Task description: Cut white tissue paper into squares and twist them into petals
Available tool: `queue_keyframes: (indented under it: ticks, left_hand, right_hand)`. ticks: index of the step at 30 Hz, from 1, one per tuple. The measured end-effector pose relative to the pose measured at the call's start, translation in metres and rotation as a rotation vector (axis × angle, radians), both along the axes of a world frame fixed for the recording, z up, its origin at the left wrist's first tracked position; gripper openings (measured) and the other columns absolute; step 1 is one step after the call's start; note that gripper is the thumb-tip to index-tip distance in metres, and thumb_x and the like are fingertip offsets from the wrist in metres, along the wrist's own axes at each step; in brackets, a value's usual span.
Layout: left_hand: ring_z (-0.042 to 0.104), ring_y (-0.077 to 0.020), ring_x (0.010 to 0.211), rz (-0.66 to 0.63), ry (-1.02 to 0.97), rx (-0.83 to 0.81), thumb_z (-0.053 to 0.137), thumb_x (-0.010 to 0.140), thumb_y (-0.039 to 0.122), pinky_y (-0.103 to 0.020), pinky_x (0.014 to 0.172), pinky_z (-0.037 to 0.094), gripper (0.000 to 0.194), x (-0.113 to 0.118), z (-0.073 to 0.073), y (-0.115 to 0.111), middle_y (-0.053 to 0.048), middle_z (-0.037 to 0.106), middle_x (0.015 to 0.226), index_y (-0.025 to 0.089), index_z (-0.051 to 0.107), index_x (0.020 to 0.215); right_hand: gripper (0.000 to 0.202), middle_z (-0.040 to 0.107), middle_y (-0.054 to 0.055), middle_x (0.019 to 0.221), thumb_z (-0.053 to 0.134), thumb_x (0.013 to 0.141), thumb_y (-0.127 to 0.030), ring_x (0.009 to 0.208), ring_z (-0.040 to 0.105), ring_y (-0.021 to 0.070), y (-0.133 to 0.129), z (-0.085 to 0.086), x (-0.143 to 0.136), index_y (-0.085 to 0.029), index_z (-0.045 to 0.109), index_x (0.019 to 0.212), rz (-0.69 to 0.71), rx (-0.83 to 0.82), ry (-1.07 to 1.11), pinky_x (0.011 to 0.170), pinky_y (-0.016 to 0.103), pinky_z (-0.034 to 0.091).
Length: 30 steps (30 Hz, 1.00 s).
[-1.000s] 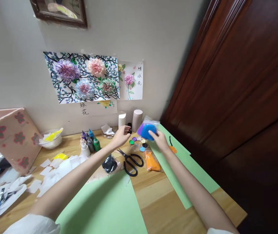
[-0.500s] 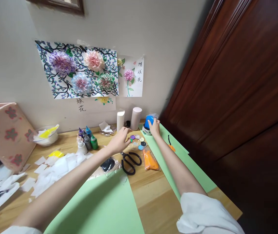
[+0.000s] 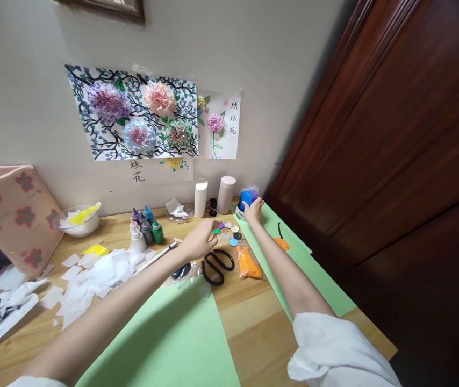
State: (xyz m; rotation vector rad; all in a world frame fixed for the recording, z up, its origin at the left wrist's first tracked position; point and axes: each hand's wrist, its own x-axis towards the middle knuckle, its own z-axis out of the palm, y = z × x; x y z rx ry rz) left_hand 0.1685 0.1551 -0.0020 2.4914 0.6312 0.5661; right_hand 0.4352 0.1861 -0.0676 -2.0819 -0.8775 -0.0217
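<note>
At the back right, my right hand point(image 3: 253, 210) is closed on a blue packet point(image 3: 246, 199), apparently soft clay in clear wrap. A purple packet point(image 3: 255, 193) shows just behind it. Below them is a round white object point(image 3: 239, 213), like a tape roll, partly hidden by my fingers. My left hand point(image 3: 199, 240) hovers with thumb and fingers apart, holding nothing I can see. Close to its fingertips is a palette of paint dabs point(image 3: 227, 235). Black-handled scissors point(image 3: 218, 267) lie just below that hand, and an orange clay packet point(image 3: 249, 262) is between my forearms.
Paint bottles point(image 3: 146, 232), white paper scraps point(image 3: 99, 271) and a white bowl point(image 3: 82, 223) stand or lie to the left. Green sheets point(image 3: 165, 333) cover parts of the wooden table. Two pale cylinders point(image 3: 226, 195) stand by the wall. A dark wooden panel point(image 3: 394, 161) rises at right.
My left hand has drawn back slightly from the palette. My right hand stays at the blue packet, and the purple packet behind it now shows more. The view has shifted a little.
</note>
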Motion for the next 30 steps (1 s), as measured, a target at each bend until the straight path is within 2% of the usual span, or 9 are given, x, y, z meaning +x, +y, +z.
queue_keyframes:
  ticks: [8,13,16,19,21,23,24,26,30]
  left_hand:
    - [0.056,-0.0238,0.103,0.005,0.045,-0.030,0.045,0.076,0.014,-0.040,0.092,0.044,0.030,0.002,-0.009,-0.004,-0.012,0.058,0.109,0.014,0.049,0.106]
    - [0.055,-0.0236,0.102,-0.018,0.061,-0.046,0.045,0.075,0.015,-0.039,0.091,0.044,0.029,0.008,-0.022,-0.002,-0.011,0.058,0.105,0.014,0.051,0.104]
    - [0.055,-0.0242,0.102,-0.004,0.070,-0.067,0.045,0.075,0.015,-0.039,0.091,0.044,0.029,0.007,-0.025,0.001,-0.012,0.058,0.105,0.013,0.052,0.103]
    - [0.055,-0.0251,0.100,0.012,0.080,-0.094,0.045,0.074,0.015,-0.040,0.089,0.044,0.029,0.005,-0.028,0.005,-0.012,0.058,0.103,0.013,0.053,0.102]
    - [0.055,-0.0255,0.100,0.016,0.078,-0.113,0.046,0.074,0.015,-0.041,0.090,0.043,0.029,0.006,-0.030,0.007,-0.012,0.058,0.103,0.013,0.053,0.102]
    - [0.054,-0.0258,0.100,0.017,0.066,-0.130,0.047,0.073,0.015,-0.041,0.091,0.042,0.028,0.010,-0.033,0.008,-0.012,0.059,0.103,0.013,0.054,0.100]
    - [0.054,-0.0259,0.100,0.017,0.057,-0.139,0.047,0.073,0.015,-0.041,0.091,0.042,0.027,0.012,-0.035,0.008,-0.012,0.059,0.103,0.013,0.055,0.099]
    - [0.055,-0.0261,0.100,0.018,0.035,-0.159,0.048,0.072,0.015,-0.040,0.091,0.042,0.027,0.017,-0.039,0.007,-0.012,0.059,0.103,0.014,0.055,0.098]
    - [0.053,-0.0263,0.104,0.025,-0.017,-0.211,0.050,0.070,0.015,-0.039,0.094,0.040,0.033,0.033,-0.042,0.009,-0.013,0.059,0.109,0.013,0.055,0.103]
  right_hand:
    - [0.033,0.051,0.009,0.123,0.052,0.089,-0.031,0.105,0.054,0.0222,0.006,-0.001,0.003,-0.017,0.051,0.119,0.036,-0.134,0.048,0.087,0.044,0.046]
    - [0.061,0.041,0.020,0.127,0.066,0.075,-0.033,0.118,0.042,0.0304,-0.014,0.015,0.003,-0.010,0.039,0.125,0.117,-0.153,0.018,0.096,0.044,0.038]
    - [0.060,0.030,0.022,0.133,0.058,0.080,-0.032,0.127,0.031,0.0310,-0.045,0.027,-0.006,-0.008,0.031,0.128,0.189,-0.137,-0.033,0.102,0.041,0.032]
    - [0.050,0.042,0.016,0.124,0.061,0.076,-0.036,0.118,0.042,0.0280,-0.088,0.032,-0.020,-0.014,0.045,0.118,0.399,-0.210,-0.057,0.098,0.039,0.036]
    - [0.048,0.056,0.008,0.105,0.075,0.059,-0.036,0.099,0.055,0.0246,-0.114,0.031,-0.031,-0.018,0.058,0.100,0.604,-0.321,-0.038,0.087,0.034,0.044]
    - [0.056,0.060,0.005,0.094,0.083,0.043,-0.034,0.095,0.056,0.0253,-0.131,0.030,-0.041,-0.020,0.063,0.094,0.771,-0.435,-0.035,0.082,0.032,0.045]
    - [0.065,0.060,0.006,0.099,0.082,0.043,-0.037,0.100,0.052,0.0277,-0.134,0.029,-0.044,-0.019,0.061,0.102,0.874,-0.550,-0.082,0.085,0.034,0.044]
    - [0.082,0.057,0.010,0.109,0.082,0.040,-0.042,0.107,0.046,0.0319,-0.135,0.029,-0.048,-0.018,0.056,0.114,0.948,-0.686,-0.185,0.090,0.039,0.039]
    - [0.097,0.051,0.015,0.117,0.081,0.038,-0.049,0.110,0.042,0.0357,-0.124,0.033,-0.047,-0.016,0.050,0.124,0.964,-0.808,-0.291,0.093,0.044,0.036]
